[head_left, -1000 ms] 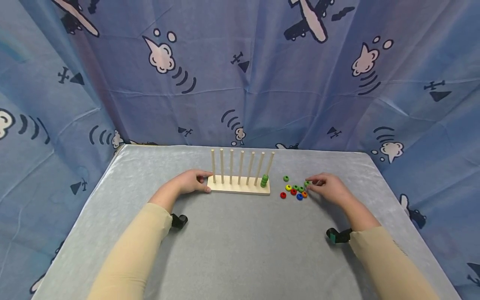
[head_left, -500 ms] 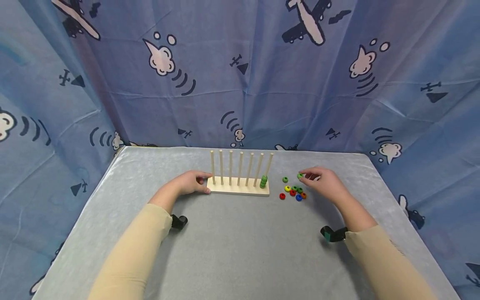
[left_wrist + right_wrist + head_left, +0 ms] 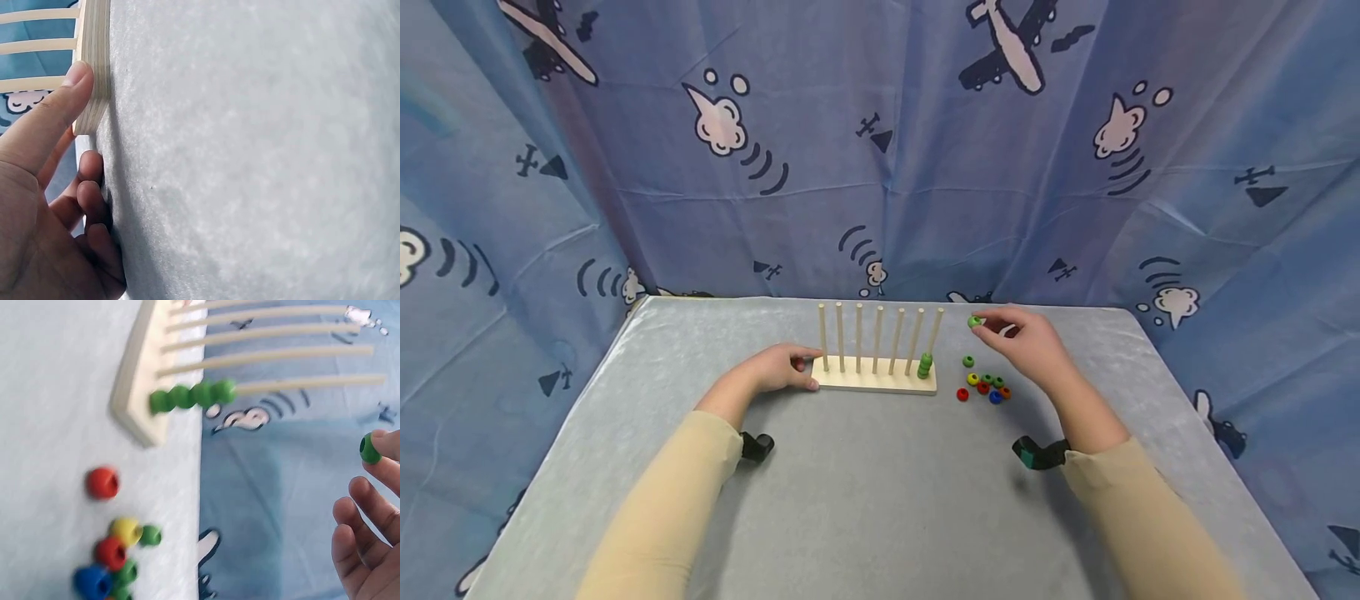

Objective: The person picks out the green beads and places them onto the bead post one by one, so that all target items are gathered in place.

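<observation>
A wooden peg board (image 3: 876,382) with several upright pegs stands on the table. My left hand (image 3: 775,367) holds its left end, the thumb pressing on the base's edge in the left wrist view while the index finger is mostly hidden behind. Several green beads (image 3: 192,395) are stacked on the rightmost peg. Above the table, to the right of that peg, my right hand (image 3: 1026,337) pinches a loose green bead (image 3: 370,449) between thumb and index finger. The other right-hand fingers are loosely bent and hold nothing.
Loose beads lie right of the board: a yellow bead (image 3: 973,379), a blue bead (image 3: 996,397), an orange bead (image 3: 1005,392), a red bead (image 3: 962,394) and others in red and green. A blue printed curtain (image 3: 880,150) hangs behind the grey-covered table (image 3: 880,500).
My right hand has lifted the green bead from beside the loose beads and carried it up and left, towards the rightmost peg. My left hand keeps its hold on the board.
</observation>
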